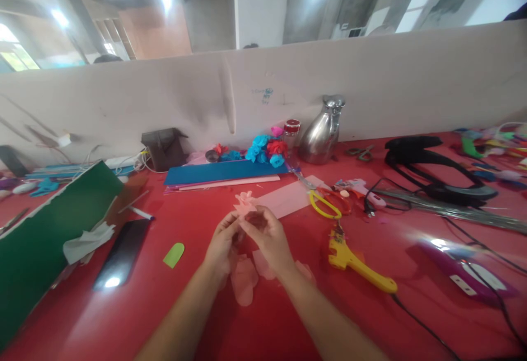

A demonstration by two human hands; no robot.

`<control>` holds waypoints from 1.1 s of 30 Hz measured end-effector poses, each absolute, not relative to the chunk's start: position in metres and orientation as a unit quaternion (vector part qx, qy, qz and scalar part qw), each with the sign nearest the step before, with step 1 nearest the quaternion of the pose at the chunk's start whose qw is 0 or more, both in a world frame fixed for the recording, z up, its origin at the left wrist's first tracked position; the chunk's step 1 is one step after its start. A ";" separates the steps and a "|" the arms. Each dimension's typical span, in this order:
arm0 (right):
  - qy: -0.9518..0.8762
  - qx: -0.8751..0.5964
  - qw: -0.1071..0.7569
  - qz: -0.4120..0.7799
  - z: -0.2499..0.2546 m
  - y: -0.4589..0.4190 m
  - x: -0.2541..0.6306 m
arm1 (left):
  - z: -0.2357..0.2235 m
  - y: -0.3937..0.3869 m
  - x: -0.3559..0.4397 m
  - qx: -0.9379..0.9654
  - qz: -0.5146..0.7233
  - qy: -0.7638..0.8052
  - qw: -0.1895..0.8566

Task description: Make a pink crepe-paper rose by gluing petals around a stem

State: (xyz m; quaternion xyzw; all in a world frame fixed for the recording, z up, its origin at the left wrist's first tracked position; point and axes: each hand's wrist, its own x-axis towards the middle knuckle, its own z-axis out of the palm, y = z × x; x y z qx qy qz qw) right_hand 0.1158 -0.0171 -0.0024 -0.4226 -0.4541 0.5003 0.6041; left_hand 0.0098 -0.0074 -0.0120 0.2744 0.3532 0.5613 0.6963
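Around the middle of the frame, there's a small pink paper flower (245,200) held up over the red bench (197,212). Left hand (222,243) has its fingertips pinched in at the base, and the right hand (272,237) is drawn in narrow too, thumb and finger on the lower petals. Can't really tell which one takes the weight, since the fingers hide the bottom.

Progress-wise, I'd call it part-made. The top has a ruffled bunch of petals that reads as a flower head, so that bit looks done. But just below the hands, lower center, a few loose petals (244,284) lie flat on the bench, not joined to anything, so my guess is those are what's left. No stem that I can make out, though one could be hidden.

Right of center there's a yellow glue gun (360,270) lying on its side, neither hand near it, with yellow scissors (327,215) just above. Further back, upper center, a clump of blue and red blooms (260,149) looks finished to me.
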 end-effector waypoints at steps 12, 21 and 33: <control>-0.435 -0.445 0.605 0.497 0.000 -0.017 0.117 | -0.013 -0.005 0.007 0.236 0.542 0.354 0.725; -0.320 -0.300 0.591 0.677 -0.005 -0.013 0.126 | -0.012 -0.003 0.002 0.331 0.576 0.307 0.681; -0.315 -0.254 0.583 0.704 -0.008 -0.013 0.127 | -0.010 -0.003 0.001 0.354 0.581 0.335 0.652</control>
